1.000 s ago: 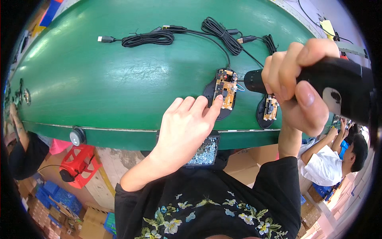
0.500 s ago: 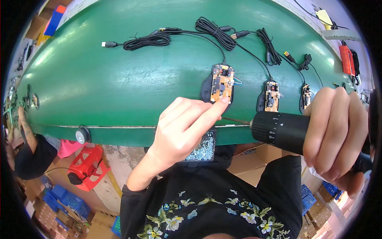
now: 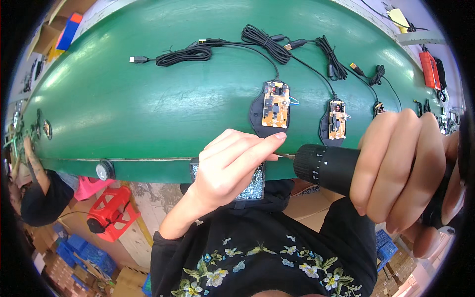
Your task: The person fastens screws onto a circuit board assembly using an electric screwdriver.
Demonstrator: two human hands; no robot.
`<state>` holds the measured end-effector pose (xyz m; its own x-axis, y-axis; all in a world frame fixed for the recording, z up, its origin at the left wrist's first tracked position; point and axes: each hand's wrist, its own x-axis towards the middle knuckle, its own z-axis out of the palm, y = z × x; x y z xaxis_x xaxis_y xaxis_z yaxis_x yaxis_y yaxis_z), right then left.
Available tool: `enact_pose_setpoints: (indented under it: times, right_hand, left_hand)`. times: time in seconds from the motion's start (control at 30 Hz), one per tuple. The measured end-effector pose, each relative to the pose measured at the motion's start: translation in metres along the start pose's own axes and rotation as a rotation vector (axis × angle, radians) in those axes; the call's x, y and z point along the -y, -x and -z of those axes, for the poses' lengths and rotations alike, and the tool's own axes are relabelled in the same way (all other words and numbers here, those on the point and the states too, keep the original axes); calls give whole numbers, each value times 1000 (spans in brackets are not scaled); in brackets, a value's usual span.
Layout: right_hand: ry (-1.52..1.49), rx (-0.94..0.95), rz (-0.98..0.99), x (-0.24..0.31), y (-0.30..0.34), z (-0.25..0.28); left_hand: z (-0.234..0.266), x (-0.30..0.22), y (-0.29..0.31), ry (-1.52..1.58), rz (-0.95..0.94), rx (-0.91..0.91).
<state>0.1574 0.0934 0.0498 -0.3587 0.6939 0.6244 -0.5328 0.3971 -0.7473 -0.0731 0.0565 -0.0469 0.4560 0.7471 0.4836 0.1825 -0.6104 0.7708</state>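
Note:
My right hand is wrapped around a black electric screwdriver, which points left with its bit at my left fingertips. My left hand is closed, thumb and index finger together beside the bit tip; whatever they pinch is too small or hidden to name. Just beyond it lies an opened computer mouse, a black base with an orange circuit board on it. A box of small silvery screws sits below my left hand, partly covered by it.
A second opened mouse lies to the right, and a third is mostly behind my right hand. Coiled black cables stretch across the green table. A round grey knob is at the near edge. Another person's arm is far left.
My left hand has drawn back from the circuit board toward the screw box. The screwdriver has moved left, its bit now meeting my left fingertips.

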Motion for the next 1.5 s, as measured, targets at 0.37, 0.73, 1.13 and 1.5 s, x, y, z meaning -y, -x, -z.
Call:
enact_pose_setpoints:
  times: [0.37, 0.73, 1.13, 1.5]
  right_hand:
    - [175, -138, -56, -7, 8, 15]
    - [259, -171, -174, -17, 8, 33]
    - [316, -134, -197, -11, 7, 40]
    - [270, -129, -220, -20, 8, 44]
  left_hand:
    - [28, -14, 21, -262, 156, 107]
    - [44, -36, 58, -550, 360, 292]
    - [38, -39, 53, -513, 449, 306]
    - [35, -43, 53, -523, 500, 314]
